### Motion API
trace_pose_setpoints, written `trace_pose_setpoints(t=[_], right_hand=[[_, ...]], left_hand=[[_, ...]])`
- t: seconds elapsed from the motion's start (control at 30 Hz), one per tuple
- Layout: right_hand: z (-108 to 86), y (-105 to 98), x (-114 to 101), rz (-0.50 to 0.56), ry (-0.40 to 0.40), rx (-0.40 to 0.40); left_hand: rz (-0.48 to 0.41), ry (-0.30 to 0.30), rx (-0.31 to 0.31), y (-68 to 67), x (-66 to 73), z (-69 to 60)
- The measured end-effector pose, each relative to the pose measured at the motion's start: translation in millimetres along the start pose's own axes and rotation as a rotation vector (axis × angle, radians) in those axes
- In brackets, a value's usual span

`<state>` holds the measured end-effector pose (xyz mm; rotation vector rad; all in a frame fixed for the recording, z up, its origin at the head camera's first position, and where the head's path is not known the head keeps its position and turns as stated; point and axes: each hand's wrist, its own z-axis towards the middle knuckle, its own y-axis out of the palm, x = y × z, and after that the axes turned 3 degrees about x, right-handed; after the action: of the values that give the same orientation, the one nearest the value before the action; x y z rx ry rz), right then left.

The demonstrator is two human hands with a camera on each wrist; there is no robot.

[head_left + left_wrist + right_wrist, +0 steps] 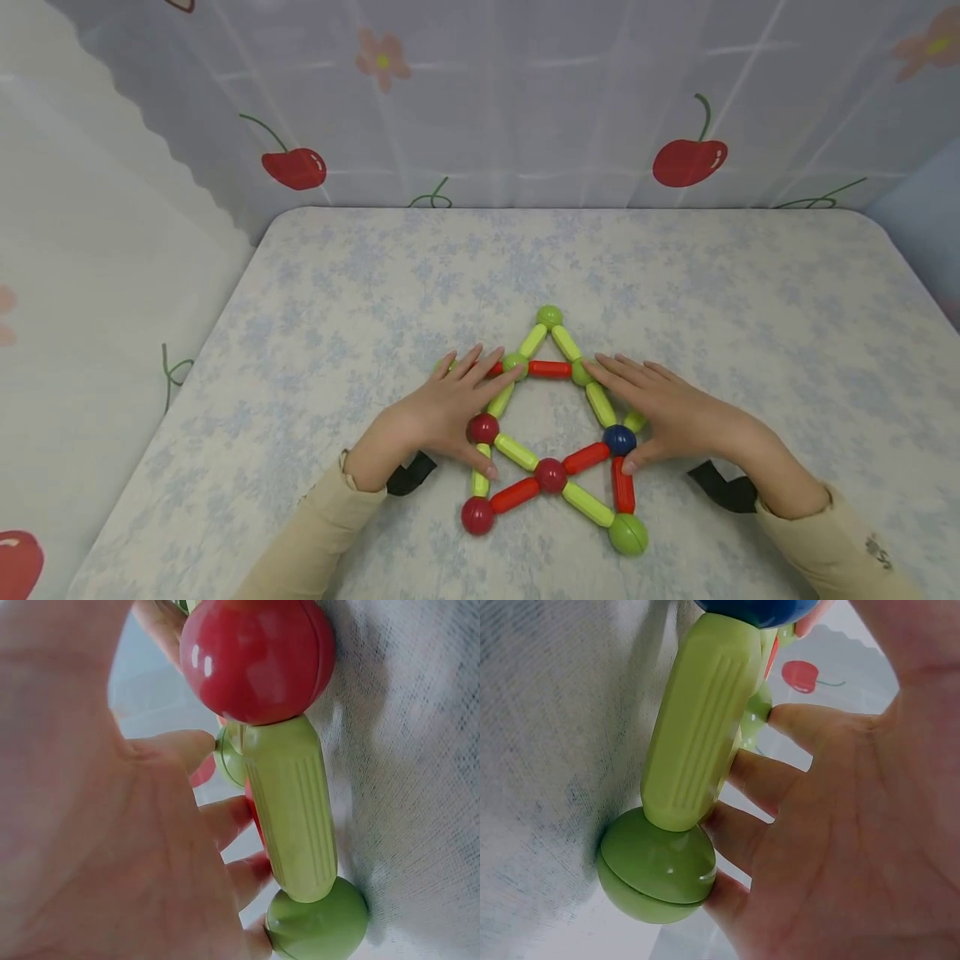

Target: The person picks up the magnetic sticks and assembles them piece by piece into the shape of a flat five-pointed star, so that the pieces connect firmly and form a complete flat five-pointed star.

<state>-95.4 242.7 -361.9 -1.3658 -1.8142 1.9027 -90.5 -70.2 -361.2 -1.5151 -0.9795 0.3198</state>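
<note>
A star-shaped frame of magnetic rods and balls lies flat on the table. It has a green top ball [550, 317], a red middle ball [551, 475] and a blue ball [619, 439]. My left hand [442, 412] spreads over its left arm, fingers extended; fingertips touch a green ball [319, 922] beside a yellow-green rod [292, 810] and a red ball [259, 656]. Over the right arm my right hand [675, 408] lies with fingers extended, fingertips against another green ball [656, 862] and rod [701, 724]. Both hands partly hide the side arms.
Pale floral cloth covers the table [360, 275]. Behind it hangs a curtain [495, 100] printed with cherries and flowers, and a white curtain [90, 250] stands at the left. Black straps [723, 486] circle the wrists.
</note>
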Motion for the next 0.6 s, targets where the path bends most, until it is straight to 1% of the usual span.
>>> trace_pose_setpoints(t=[0.1, 0.27, 0.4, 0.53, 0.6], right_hand=[[-0.7, 0.7, -0.1, 0.009, 0.000, 0.009], [-0.5, 4.5, -0.7, 0.022, -0.015, 0.023], [0.4, 5.5, -1.5, 0.011, -0.022, 0.026], [1.0, 2.6, -2.1, -0.005, -0.025, 0.017], [2.3, 0.9, -2.1, -0.015, -0.031, 0.017]], left_hand=[[-0.004, 0.008, 0.006, -0.1, -0.6, 0.5], [-0.002, 0.000, -0.001, 2.4, -2.3, 0.8], [0.002, -0.003, 0.003, 3.8, -4.1, 1.1], [0.005, 0.009, 0.015, 3.2, -5.9, 1.3], [0.010, 0.005, 0.016, 2.5, -6.5, 1.2]])
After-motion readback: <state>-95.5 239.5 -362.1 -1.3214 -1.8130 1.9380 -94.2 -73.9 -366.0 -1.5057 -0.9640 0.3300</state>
